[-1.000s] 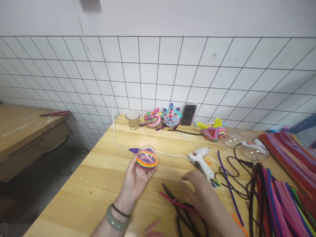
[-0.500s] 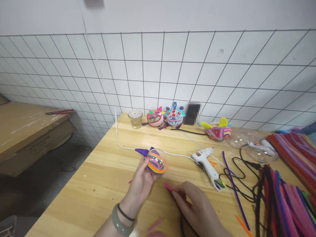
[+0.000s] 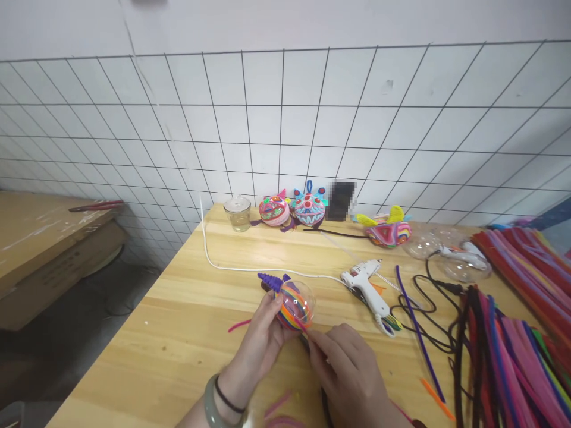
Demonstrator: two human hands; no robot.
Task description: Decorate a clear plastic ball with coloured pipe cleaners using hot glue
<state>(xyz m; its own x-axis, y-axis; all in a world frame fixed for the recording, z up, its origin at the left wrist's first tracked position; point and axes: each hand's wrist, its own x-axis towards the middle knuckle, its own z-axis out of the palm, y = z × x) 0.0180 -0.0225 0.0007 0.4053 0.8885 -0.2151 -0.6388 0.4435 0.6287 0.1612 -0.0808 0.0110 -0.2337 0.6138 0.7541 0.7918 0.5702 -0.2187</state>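
Wooden tabletop (image 3: 178,315) beneath 2 grips: left hand (image 3: 264,337) cups the striped ball (image 3: 294,301), probably light, slick, crushable, best cradled underneath; right hand (image 3: 348,367) pinches a pink stem (image 3: 301,326) alongside.

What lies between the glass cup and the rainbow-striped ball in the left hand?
In the head view: wooden tabletop, the white cord crossing it, then the purple coiled spike beside the ball.
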